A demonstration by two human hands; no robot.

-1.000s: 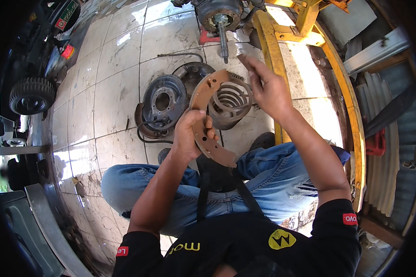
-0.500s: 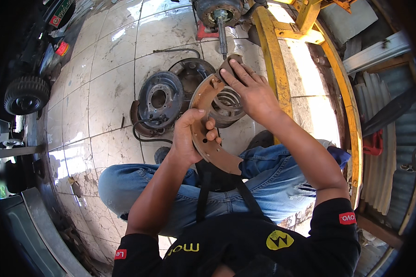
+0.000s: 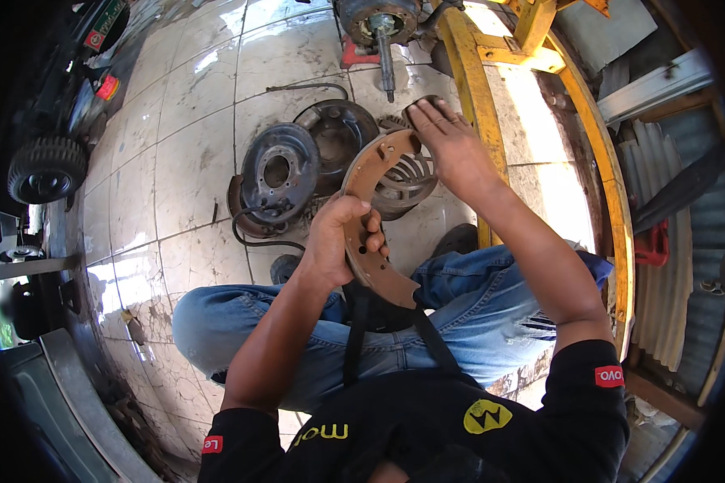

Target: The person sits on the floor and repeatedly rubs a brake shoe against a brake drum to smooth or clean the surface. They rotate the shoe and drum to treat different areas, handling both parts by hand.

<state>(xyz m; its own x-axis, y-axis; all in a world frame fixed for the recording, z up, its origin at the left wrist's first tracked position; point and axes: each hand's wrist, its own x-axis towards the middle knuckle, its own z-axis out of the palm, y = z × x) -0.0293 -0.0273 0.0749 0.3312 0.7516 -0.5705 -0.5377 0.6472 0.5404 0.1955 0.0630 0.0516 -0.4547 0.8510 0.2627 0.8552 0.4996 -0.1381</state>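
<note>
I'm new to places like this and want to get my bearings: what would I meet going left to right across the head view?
Black wheel → small red-and-yellow container → dark round plate with a central hole → brown curved piece → right hand → pale corrugated sheet.

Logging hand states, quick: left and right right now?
Left hand: closed, holding the curved brake shoe.
Right hand: fingers extended over a dark brown piece; thumb hidden, so can't tell whether it's gripped.
</note>
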